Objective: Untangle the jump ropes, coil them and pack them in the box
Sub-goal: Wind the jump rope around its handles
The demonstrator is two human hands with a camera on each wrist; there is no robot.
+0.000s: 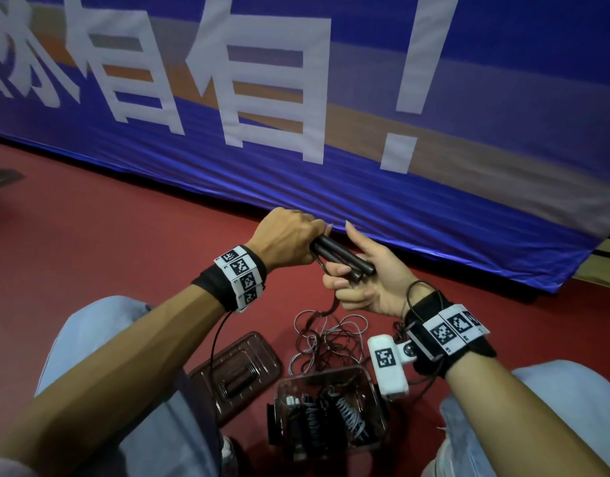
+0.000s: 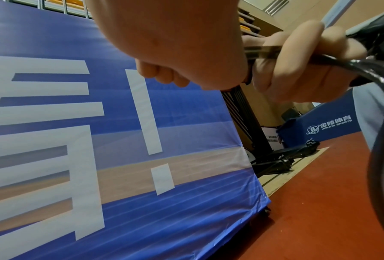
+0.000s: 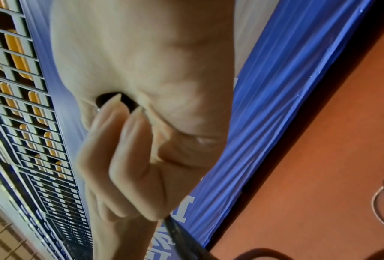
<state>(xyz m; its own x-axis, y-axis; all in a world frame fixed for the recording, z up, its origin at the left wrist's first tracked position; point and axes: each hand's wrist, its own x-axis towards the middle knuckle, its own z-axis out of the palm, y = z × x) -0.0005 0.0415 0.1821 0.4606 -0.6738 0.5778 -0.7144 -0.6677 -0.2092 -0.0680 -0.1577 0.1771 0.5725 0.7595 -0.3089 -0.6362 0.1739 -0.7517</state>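
Two black jump rope handles (image 1: 334, 257) lie side by side between my hands, above the red floor. My left hand (image 1: 289, 239) grips their far ends in a fist. My right hand (image 1: 358, 280) holds the near ends with its lower fingers curled round them, while the forefinger points straight out. In the right wrist view a black handle end (image 3: 128, 102) shows behind the curled fingers (image 3: 119, 140). The rope (image 1: 331, 309) hangs from the handles down to a loose tangle (image 1: 327, 339) on the floor. A clear box (image 1: 375, 401) below holds coiled ropes (image 1: 331, 418).
The box's lid (image 1: 238, 366) lies flat to the left of the box. A blue banner (image 1: 365, 173) with white characters stands right behind my hands. My knees in pale trousers (image 1: 100, 339) flank the box. A black stand (image 2: 253, 123) sits past the banner's end.
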